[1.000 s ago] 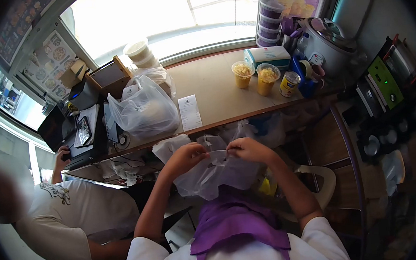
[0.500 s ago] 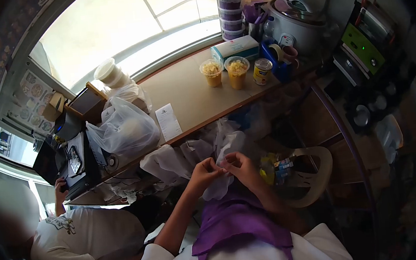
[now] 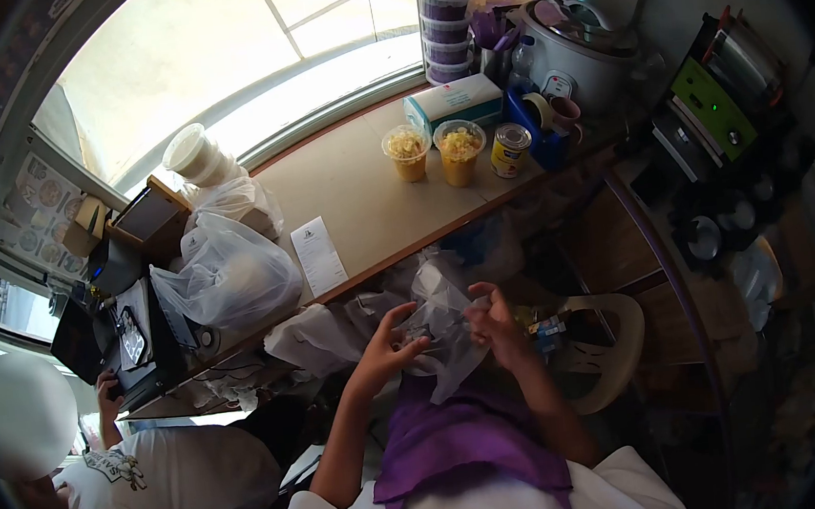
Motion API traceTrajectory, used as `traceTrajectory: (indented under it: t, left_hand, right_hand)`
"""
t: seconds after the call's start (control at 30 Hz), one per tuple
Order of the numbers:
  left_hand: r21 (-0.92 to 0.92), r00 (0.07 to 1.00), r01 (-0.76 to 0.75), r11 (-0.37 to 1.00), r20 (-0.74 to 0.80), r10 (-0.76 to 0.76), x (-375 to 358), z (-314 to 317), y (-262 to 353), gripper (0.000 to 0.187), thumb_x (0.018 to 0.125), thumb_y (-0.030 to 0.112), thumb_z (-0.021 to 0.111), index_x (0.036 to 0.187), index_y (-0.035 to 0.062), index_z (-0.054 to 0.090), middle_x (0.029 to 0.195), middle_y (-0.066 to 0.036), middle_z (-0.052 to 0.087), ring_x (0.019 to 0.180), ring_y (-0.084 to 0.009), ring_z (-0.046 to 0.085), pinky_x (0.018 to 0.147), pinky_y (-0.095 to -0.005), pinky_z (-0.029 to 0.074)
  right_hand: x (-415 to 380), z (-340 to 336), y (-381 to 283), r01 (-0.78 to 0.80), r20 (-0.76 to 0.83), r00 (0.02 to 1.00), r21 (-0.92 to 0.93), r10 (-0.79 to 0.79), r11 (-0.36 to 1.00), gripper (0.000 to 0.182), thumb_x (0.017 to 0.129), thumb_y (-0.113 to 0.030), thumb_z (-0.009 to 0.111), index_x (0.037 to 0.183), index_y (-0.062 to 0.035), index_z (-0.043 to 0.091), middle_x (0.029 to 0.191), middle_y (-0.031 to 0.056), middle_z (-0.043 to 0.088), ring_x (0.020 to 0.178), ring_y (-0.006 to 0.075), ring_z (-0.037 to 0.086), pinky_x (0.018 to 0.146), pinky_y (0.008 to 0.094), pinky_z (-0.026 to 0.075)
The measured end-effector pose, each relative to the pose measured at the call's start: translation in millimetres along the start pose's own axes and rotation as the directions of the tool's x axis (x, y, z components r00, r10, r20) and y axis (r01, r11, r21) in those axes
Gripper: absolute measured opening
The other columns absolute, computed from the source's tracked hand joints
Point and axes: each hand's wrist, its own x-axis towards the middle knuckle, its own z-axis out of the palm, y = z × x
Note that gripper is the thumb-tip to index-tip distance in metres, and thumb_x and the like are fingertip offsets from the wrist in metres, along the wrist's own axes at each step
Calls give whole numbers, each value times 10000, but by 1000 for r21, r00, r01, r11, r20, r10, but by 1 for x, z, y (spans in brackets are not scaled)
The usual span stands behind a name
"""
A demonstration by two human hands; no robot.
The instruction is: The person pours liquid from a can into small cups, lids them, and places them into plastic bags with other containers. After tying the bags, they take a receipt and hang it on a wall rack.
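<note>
A thin translucent plastic bag (image 3: 451, 353) hangs between my hands in front of the purple apron (image 3: 465, 445). My right hand (image 3: 499, 329) has its fingers curled in on the bag's right side. On the other side, my left hand (image 3: 389, 350) is open, thumb and forefinger spread apart at the bag's left edge. Beyond them on the counter (image 3: 363, 200) stand two clear cups (image 3: 408, 154) of yellow-orange drink with pale topping. Beside the cups is a small tin can (image 3: 511, 150). A printed receipt (image 3: 318, 255) lies flat near the counter's front edge.
A filled plastic bag (image 3: 233, 271) sits left on the counter. Stacked purple tubs (image 3: 446, 35), a tissue pack (image 3: 454, 103) and a rice cooker (image 3: 570, 52) stand at the back. A co-worker in a white shirt (image 3: 174, 478) is at left; a plastic chair (image 3: 623, 351) is at right.
My hands have moved apart from a close pinch, and the plastic bag is now spread wider between them. My left fingers have opened. The view has shifted slightly.
</note>
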Motion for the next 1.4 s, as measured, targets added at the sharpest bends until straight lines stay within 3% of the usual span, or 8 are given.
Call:
traceTrajectory:
  t: [0.13, 0.37, 0.5, 0.63, 0.8, 1.0, 1.17, 1.4]
  left_hand:
    - [485, 971, -92, 869, -150, 186, 31, -12, -23, 347, 856, 218, 647, 1146, 52, 553, 959, -69, 621, 881, -134, 589, 793, -273, 450]
    - [-855, 966, 40, 518, 166, 200, 44, -67, 15, 245, 881, 237, 546, 1065, 77, 523, 770, 8, 447, 729, -177, 513, 811, -302, 436]
    - [450, 967, -130, 884, -138, 212, 54, -76, 45, 589, 864, 181, 617, 1345, 71, 297, 876, -60, 473, 803, -238, 527, 791, -338, 453]
    - [577, 868, -152, 803, -310, 388, 98, -113, 26, 388, 822, 99, 597, 1184, -11, 511, 935, -118, 520, 935, -253, 563, 828, -372, 451]
    - [-682, 998, 65, 728, 50, -42, 121, -150, 37, 370, 785, -6, 598, 1139, 96, 560, 1104, -112, 569, 947, -194, 612, 814, -323, 514]
    - [-706, 995, -19, 708, 54, 80, 117, -153, 37, 392, 738, -54, 630, 1098, 87, 566, 991, -67, 518, 932, -221, 589, 763, -326, 533]
    - [458, 857, -147, 877, -384, 344, 142, -156, 45, 384, 735, -66, 577, 1089, 80, 605, 937, -103, 455, 844, -256, 548, 716, -313, 522]
    - [572, 760, -132, 810, -466, 453, 154, -150, 36, 562, 778, 96, 608, 1318, 147, 463, 1039, -195, 471, 919, -361, 559, 784, -404, 484]
  right_hand:
    - [26, 19, 5, 251, 143, 958, -836, -247, 489, 317, 882, -223, 646, 1157, -88, 562, 690, -18, 510, 544, 65, 457, 491, 232, 377]
    - [94, 24, 11, -7, -304, 946, -370, -113, 929, 192, 904, -146, 558, 1033, -5, 580, 721, 21, 575, 603, 101, 558, 566, 244, 469]
    - [116, 59, 4, 89, -94, 989, -252, -116, 964, 167, 889, -91, 515, 1039, -22, 538, 840, 53, 588, 760, 118, 582, 684, 257, 477]
    - [128, 98, -16, -242, 95, 969, 156, 229, 958, 322, 832, -49, 508, 1149, -61, 449, 967, 57, 547, 892, 154, 574, 782, 287, 487]
    - [170, 98, 2, 139, 13, 985, -654, -173, 744, 423, 743, -13, 623, 1128, -86, 462, 954, 88, 578, 856, 191, 600, 752, 328, 485]
    - [226, 121, -58, -6, -133, 969, -858, -211, 514, 403, 732, -77, 692, 1081, -91, 491, 863, 125, 636, 803, 250, 642, 721, 399, 489]
    - [257, 96, -74, 375, 591, 751, -748, 293, 547, 632, 728, -152, 729, 1295, -126, 453, 1081, 185, 574, 1044, 315, 572, 931, 374, 440]
    - [325, 88, -135, 385, 318, 923, -755, 217, -531, 901, 646, -247, 799, 1411, -279, 325, 1362, 169, 369, 1273, 392, 363, 1014, 523, 365]
